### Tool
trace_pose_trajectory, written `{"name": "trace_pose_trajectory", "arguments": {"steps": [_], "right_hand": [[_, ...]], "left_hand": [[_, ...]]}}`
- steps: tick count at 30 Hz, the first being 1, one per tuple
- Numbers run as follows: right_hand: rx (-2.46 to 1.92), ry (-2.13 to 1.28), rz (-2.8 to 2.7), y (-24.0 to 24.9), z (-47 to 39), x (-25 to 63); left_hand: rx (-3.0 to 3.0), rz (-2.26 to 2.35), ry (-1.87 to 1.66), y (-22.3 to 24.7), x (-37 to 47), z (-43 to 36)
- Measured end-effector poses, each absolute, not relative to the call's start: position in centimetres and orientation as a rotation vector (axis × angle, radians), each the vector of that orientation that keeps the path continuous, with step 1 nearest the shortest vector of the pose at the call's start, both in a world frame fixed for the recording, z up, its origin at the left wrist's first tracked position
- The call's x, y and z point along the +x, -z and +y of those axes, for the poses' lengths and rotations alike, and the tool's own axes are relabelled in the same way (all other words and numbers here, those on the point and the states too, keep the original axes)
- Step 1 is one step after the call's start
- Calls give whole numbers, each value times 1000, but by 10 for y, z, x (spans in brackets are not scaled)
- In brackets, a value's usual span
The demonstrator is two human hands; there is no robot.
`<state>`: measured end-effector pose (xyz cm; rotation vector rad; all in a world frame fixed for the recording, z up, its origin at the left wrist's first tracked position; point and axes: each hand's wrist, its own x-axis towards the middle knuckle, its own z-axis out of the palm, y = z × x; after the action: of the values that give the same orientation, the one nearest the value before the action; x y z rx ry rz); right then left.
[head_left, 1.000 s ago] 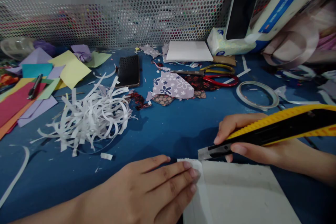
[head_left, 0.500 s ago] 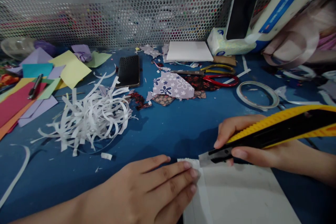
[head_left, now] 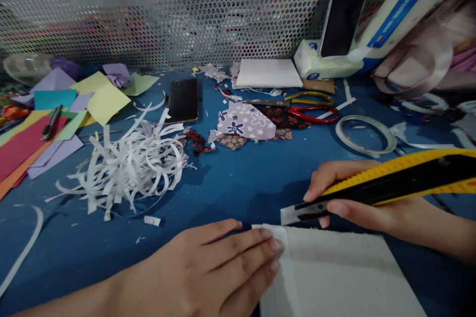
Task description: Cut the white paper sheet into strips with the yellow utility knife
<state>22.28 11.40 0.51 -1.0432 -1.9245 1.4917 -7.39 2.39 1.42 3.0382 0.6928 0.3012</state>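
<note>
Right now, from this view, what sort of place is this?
Probably a papercraft worktable: coloured paper sheets and a heap of white paper strips lie on it, and the right hand holds a utility knife.

Hands: two — one left hand, one right hand
Cutter: one
White board: one
Phones: two — one flat phone, one upright phone
Scissors: one pair
Pen: one
Flat tape roll: one
Tissue packs: two, one lying pack, one leaning pack
White pad: one
Heap of paper strips: one, strips too tangled to count
Coloured sheets: several, overlapping, exact number unclear
</note>
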Motion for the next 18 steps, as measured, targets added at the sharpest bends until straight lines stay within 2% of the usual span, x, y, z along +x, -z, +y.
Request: {"name": "trace_pose_trajectory", "arguments": {"steps": [18], "right_hand": [[-952,-1531,-2039,-2,118,227]], "left_hand": [[3039,654,-304,-15,-74,26]]}}
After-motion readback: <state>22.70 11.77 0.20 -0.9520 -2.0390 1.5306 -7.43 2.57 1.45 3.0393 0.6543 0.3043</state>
